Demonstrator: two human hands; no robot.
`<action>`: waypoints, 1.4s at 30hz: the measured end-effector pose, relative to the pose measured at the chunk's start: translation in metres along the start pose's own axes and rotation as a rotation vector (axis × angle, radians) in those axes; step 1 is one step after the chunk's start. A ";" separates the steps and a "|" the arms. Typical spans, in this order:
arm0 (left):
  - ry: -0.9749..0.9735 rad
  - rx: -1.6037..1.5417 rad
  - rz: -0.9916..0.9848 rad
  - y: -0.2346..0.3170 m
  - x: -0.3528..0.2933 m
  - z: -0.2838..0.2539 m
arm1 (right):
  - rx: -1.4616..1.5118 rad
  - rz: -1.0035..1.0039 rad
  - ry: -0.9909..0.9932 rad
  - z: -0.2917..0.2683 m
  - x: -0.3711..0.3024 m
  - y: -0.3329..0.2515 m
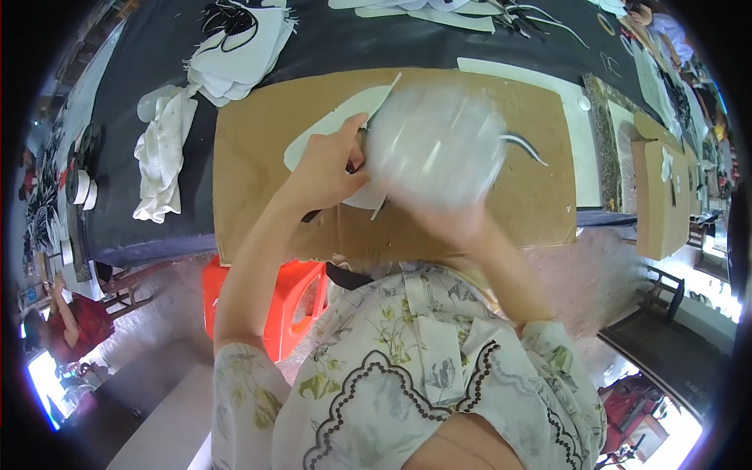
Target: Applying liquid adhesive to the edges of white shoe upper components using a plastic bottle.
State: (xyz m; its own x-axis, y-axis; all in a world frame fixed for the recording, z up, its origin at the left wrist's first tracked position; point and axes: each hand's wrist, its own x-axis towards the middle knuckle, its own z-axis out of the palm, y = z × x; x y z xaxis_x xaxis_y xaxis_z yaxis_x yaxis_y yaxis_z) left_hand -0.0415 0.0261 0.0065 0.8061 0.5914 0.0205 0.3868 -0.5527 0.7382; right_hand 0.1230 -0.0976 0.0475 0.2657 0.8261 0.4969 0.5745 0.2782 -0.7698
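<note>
My left hand (333,160) is closed, thumb and fingers pinched at the edge of a flat white piece (321,133) with something dark between them. What exactly they grip is partly hidden. A thin white strip (385,98) slants up beside the fingertips. Smeared by motion, my right hand (450,223) is at the lower edge of a pale, shiny, sheet-like piece (439,141) and seems to hold it; its fingers are hidden. From behind that piece a dark, curved strip (525,146) sticks out on the right. Beneath both hands lies a brown cardboard sheet (258,157).
A crumpled white cloth (166,157) lies at the left. Stacked white pieces (241,59) with black cords rest at the back left, more white pieces (439,17) at the back. A cardboard box (659,196) stands right. Below the table's near edge is a red plastic stool (294,313).
</note>
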 end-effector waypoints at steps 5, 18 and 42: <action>0.080 -0.345 -0.088 0.019 -0.002 -0.048 | 0.569 0.588 0.798 -0.097 0.027 0.079; 0.133 -0.137 0.101 0.096 0.073 -0.097 | 1.340 0.649 0.860 -0.147 -0.040 0.105; 0.456 0.633 -0.285 -0.129 0.075 -0.127 | 1.185 0.669 0.785 -0.150 -0.046 0.131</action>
State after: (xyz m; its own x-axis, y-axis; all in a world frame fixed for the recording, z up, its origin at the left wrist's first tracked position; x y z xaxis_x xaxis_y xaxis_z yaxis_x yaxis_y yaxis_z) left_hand -0.0880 0.2165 -0.0013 0.4316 0.8632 0.2618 0.8372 -0.4914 0.2402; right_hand 0.3021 -0.1730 -0.0161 0.7505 0.6059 -0.2638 -0.6185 0.5032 -0.6035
